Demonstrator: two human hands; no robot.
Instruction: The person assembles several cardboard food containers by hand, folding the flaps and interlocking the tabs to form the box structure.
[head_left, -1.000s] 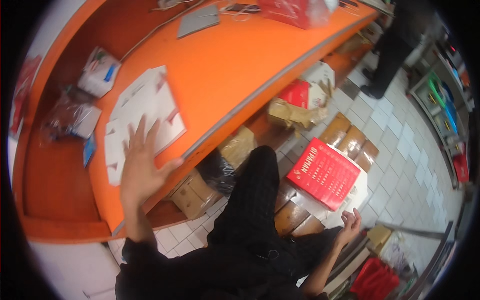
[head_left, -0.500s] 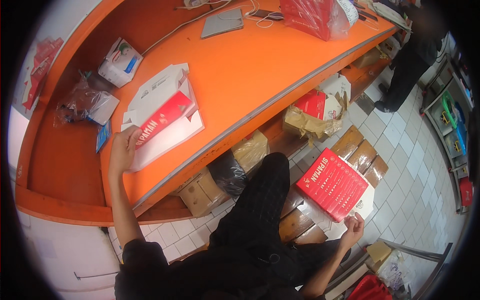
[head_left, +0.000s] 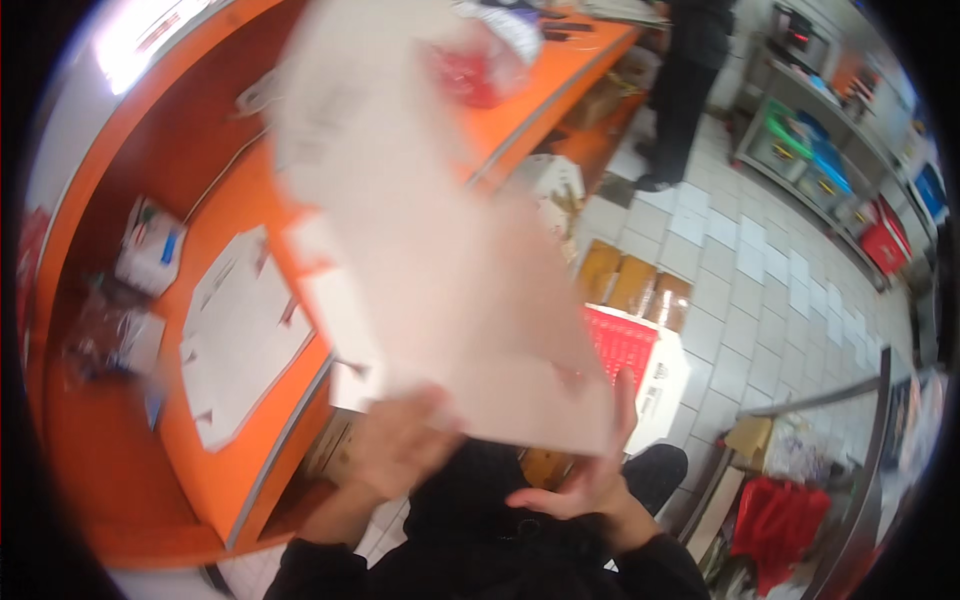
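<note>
A large white cardboard box blank [head_left: 400,230], smeared by motion, is held up in front of me and tilted. My left hand [head_left: 405,447] is closed at its lower left edge, with the fingers blurred. At its lower right corner my right hand [head_left: 590,487] grips the board, the thumb apart from the fingers. Another flat white box blank [head_left: 245,335] lies on the orange table [head_left: 190,440] to the left. Partly hidden behind the held board, red cardboard boxes [head_left: 622,345] rest on a wooden bench [head_left: 630,285] beside more white cardboard [head_left: 665,380].
A small white carton [head_left: 150,245] and a plastic-wrapped item [head_left: 115,335] sit at the table's left side. A person in dark clothes [head_left: 690,90] stands at the far end. Shelving with coloured bins [head_left: 800,150] is at the right, and a red bag [head_left: 775,530] lies lower right.
My left hand has left the table and my right hand the red boxes; both now hold the raised blank. A flat blank shows where the partly folded box was. My view has turned.
</note>
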